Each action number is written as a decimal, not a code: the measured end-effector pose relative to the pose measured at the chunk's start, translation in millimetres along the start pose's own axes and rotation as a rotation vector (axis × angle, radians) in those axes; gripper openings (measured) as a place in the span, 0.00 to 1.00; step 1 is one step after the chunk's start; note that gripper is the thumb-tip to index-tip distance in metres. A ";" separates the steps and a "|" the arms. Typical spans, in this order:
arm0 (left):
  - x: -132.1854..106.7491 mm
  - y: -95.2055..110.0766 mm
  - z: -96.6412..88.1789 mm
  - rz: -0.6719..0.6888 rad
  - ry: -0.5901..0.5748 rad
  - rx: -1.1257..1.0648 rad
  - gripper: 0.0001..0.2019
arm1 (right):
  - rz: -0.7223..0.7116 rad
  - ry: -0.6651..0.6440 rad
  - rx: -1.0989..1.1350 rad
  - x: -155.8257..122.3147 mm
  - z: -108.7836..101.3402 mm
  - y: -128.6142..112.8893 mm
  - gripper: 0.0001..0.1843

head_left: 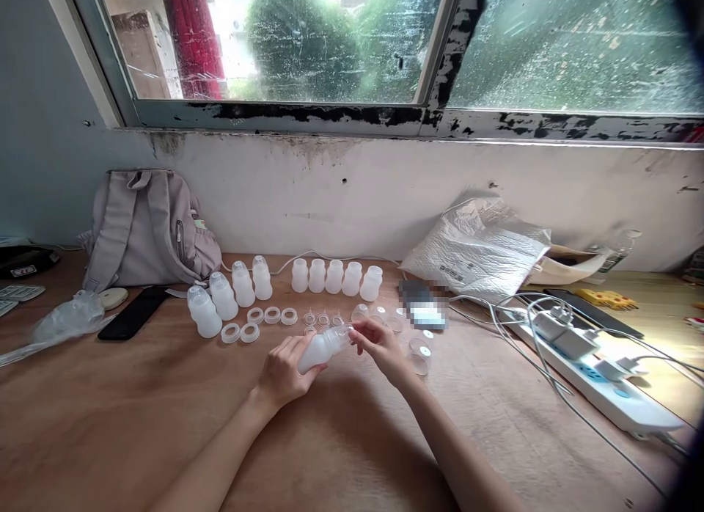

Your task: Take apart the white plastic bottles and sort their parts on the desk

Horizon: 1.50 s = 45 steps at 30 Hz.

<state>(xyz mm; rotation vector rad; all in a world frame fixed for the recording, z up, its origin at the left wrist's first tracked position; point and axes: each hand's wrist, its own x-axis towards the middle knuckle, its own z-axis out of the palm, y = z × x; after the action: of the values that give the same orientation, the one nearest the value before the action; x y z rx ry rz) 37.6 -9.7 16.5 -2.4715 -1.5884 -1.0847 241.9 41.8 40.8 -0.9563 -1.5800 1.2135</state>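
My left hand (281,372) is wrapped round the frosted white body of a baby bottle (316,350), tilted with its top toward the right. At that top end the fingers of my right hand (385,350) pinch the clear bottle cap (342,336). Just beyond lie several clear teats (323,320) and white collar rings (272,315). Clear round caps (419,363) and small white discs (427,335) spread beside my right hand. Several capped bottles (204,312) stand to the left, and a row of uncapped bottles (334,276) stands at the back.
A grey backpack (148,226) leans on the wall behind a black phone (133,315) and a plastic bag (71,321). At the right are a silver padded bag (478,248), a white power strip (594,380) and loose cables. A blurred-out patch (423,304) lies near the caps.
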 end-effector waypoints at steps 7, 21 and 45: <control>-3.7 -3.1 2.1 0.069 0.048 0.036 0.24 | 0.038 -0.026 0.035 -0.8 2.4 0.6 0.13; -6.0 -0.3 3.7 0.138 0.133 0.107 0.22 | 0.077 -0.076 0.108 -2.5 5.8 5.4 0.16; -2.0 18.3 11.3 -0.127 -0.075 -0.385 0.21 | 0.049 -0.105 0.312 -13.2 33.7 -16.0 0.19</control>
<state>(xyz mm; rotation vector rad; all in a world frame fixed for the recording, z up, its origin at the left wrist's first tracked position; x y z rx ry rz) 57.9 -16.1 13.2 -2.7003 -1.7196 -1.4569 212.8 16.5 49.9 -0.7428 -1.3991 1.5134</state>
